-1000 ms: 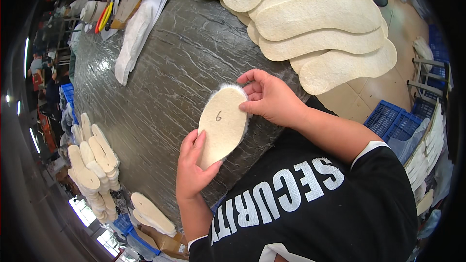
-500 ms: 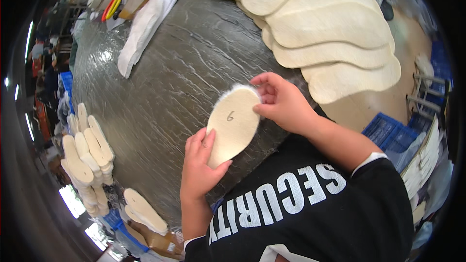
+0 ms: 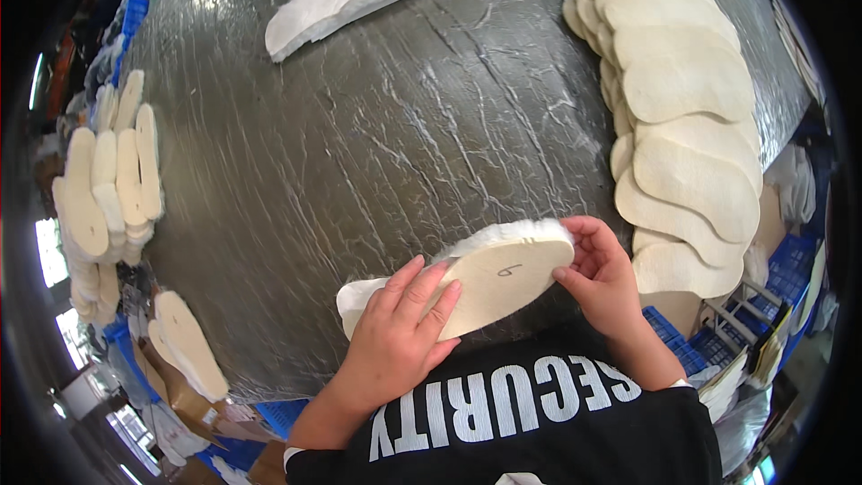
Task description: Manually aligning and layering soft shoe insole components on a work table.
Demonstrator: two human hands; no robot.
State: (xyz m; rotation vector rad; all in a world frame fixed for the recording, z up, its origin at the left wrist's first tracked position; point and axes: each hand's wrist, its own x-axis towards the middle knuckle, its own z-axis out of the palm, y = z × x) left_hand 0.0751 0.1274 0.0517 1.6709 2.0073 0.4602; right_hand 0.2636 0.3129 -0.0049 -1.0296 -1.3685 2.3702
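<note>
We see an evenly bright scene lit from overhead. Glare streaks run white across the crinkled plastic covering the desk (image 3: pixel 404 144), strongest toward the upper middle of the frame. A blown-out patch of daylight sits at the left edge. Shadows stay soft and short. The fisheye bends everything toward the rim, where a black vignette closes in and detail smears slightly.

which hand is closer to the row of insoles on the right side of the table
Right. The right hand sits just beside the row of insoles, pinching the held insole; the left hand grips its far end.
</note>
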